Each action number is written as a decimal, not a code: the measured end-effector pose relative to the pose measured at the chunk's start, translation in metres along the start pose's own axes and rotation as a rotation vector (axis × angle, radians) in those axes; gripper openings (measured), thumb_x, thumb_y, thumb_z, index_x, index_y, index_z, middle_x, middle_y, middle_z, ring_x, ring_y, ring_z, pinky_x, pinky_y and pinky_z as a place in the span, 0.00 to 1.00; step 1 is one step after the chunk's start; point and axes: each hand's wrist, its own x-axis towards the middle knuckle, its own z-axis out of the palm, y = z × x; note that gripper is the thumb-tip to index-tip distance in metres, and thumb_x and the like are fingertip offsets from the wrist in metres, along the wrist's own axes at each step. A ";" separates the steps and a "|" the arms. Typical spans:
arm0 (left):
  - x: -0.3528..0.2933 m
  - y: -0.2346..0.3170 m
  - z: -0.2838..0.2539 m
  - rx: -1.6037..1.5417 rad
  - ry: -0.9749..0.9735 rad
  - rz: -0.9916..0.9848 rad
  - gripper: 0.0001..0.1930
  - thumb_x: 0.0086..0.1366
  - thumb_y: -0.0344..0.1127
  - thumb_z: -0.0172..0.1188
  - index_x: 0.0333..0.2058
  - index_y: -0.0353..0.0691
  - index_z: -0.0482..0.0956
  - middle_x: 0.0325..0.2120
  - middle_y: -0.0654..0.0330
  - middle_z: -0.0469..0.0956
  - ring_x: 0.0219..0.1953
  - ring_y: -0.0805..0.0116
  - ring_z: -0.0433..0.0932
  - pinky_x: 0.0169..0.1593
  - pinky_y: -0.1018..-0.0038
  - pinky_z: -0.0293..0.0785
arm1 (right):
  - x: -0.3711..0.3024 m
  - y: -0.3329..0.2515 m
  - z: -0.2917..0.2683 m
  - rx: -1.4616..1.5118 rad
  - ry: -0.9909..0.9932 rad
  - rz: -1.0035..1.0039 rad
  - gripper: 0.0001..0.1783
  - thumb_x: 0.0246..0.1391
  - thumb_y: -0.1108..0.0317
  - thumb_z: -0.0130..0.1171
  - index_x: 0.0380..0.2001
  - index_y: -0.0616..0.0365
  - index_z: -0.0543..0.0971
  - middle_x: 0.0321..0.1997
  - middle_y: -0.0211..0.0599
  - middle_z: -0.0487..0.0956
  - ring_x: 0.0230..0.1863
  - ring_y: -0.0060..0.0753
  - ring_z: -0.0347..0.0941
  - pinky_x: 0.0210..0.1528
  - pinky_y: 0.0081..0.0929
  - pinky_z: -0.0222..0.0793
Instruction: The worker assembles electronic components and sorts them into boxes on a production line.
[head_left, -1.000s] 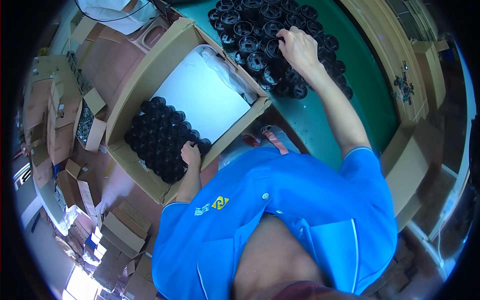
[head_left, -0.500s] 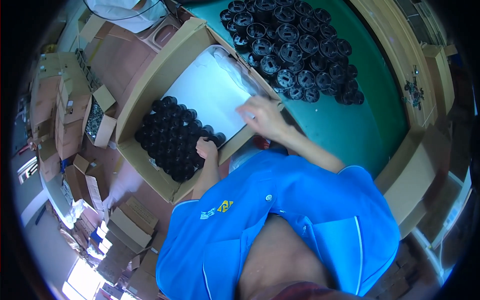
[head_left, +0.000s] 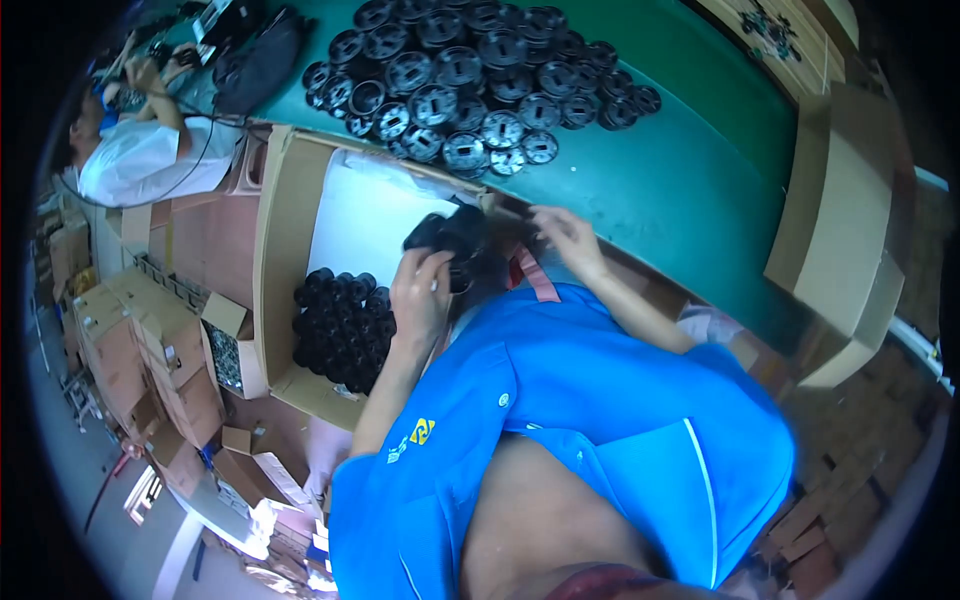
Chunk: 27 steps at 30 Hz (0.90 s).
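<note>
My left hand is closed on a clump of black round plastic parts, lifted over the near side of an open cardboard box. Motion blurs the clump, so single parts are hard to tell apart. To its right, my right hand is held up near the table edge, fingers apart, with nothing visible in it. Inside the box, more black parts stand packed close together beside a white sheet. A large pile of the same parts, with slotted round ends, covers the far side of the green table.
An open empty-looking carton stands at the table's right end. Cartons are stacked on the left, near an open box of small parts. Another person in white sits at the far left, beside a dark bag.
My left hand has risen from the packed parts in the box, lifting a clump of black parts. My right hand has moved right, off the box. The view has turned, showing another person.
</note>
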 end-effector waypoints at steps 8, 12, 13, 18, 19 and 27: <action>0.111 0.101 0.103 0.165 -0.352 0.765 0.06 0.56 0.30 0.59 0.33 0.39 0.80 0.32 0.56 0.72 0.34 0.58 0.75 0.42 0.67 0.75 | -0.011 0.021 -0.084 0.631 0.413 0.104 0.27 0.70 0.46 0.43 0.60 0.52 0.73 0.53 0.38 0.72 0.45 0.26 0.72 0.37 0.21 0.73; 0.149 0.101 0.180 0.295 -0.305 0.898 0.03 0.57 0.33 0.58 0.28 0.42 0.78 0.32 0.55 0.71 0.35 0.59 0.75 0.42 0.68 0.73 | 0.044 0.040 -0.101 0.302 0.638 0.097 0.30 0.70 0.44 0.40 0.62 0.52 0.71 0.53 0.40 0.71 0.45 0.29 0.71 0.36 0.22 0.75; 0.159 0.099 0.192 0.354 -0.290 0.940 0.03 0.57 0.33 0.58 0.28 0.42 0.78 0.32 0.55 0.72 0.36 0.59 0.75 0.42 0.68 0.73 | 0.059 0.053 -0.104 0.110 0.687 0.087 0.30 0.70 0.44 0.39 0.63 0.52 0.71 0.54 0.41 0.70 0.45 0.30 0.71 0.35 0.22 0.75; 0.168 0.102 0.196 0.338 -0.230 0.819 0.08 0.58 0.34 0.56 0.34 0.43 0.81 0.37 0.55 0.74 0.39 0.59 0.73 0.47 0.67 0.68 | 0.090 0.059 -0.109 0.374 0.497 0.080 0.31 0.70 0.44 0.40 0.63 0.53 0.70 0.57 0.43 0.66 0.44 0.31 0.72 0.36 0.22 0.77; 0.166 0.099 0.192 0.354 -0.216 0.794 0.08 0.58 0.34 0.56 0.34 0.43 0.81 0.37 0.55 0.74 0.39 0.59 0.73 0.47 0.67 0.68 | 0.095 0.058 -0.109 0.364 0.467 0.078 0.31 0.70 0.44 0.40 0.63 0.53 0.70 0.57 0.43 0.66 0.44 0.31 0.72 0.36 0.22 0.77; 0.117 0.089 0.182 0.386 -0.184 0.417 0.20 0.59 0.34 0.56 0.52 0.46 0.77 0.48 0.55 0.73 0.47 0.58 0.72 0.50 0.68 0.67 | 0.084 0.027 -0.099 0.158 0.365 0.087 0.32 0.69 0.44 0.44 0.65 0.55 0.67 0.60 0.45 0.63 0.42 0.33 0.73 0.35 0.23 0.79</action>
